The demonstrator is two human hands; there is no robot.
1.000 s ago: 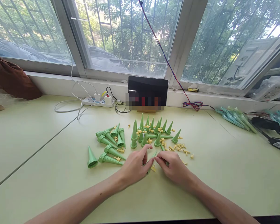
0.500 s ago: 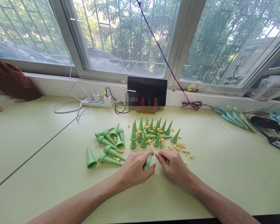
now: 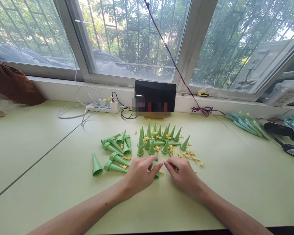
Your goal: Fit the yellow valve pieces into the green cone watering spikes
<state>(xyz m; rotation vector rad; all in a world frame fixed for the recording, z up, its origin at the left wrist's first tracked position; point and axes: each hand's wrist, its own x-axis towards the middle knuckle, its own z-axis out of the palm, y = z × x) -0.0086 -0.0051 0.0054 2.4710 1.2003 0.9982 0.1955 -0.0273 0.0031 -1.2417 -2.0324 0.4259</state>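
Note:
My left hand (image 3: 140, 173) is closed around a green plastic cone (image 3: 156, 175), whose wide end shows below my fingers. My right hand (image 3: 182, 173) pinches a small yellow plug (image 3: 161, 171) right beside that cone, with a green piece partly hidden under its fingers. The two hands meet fingertip to fingertip at the table's middle front. Just beyond them stand several upright green cones (image 3: 161, 138) with loose yellow plugs (image 3: 189, 156) scattered among them. To the left lie several green cones on their sides (image 3: 116, 147), and one cone (image 3: 96, 165) stands alone.
A black tablet (image 3: 155, 97) leans against the windowsill. A white power strip (image 3: 103, 107) with cables lies to its left. A brown bag (image 3: 13, 84) sits far left. Bagged green parts (image 3: 247, 124) and a black device (image 3: 283, 130) lie at right.
My left hand has turned the green cone from pointing up and away to lying low under its fingers. The yellow plug has come from the table up against the cone.

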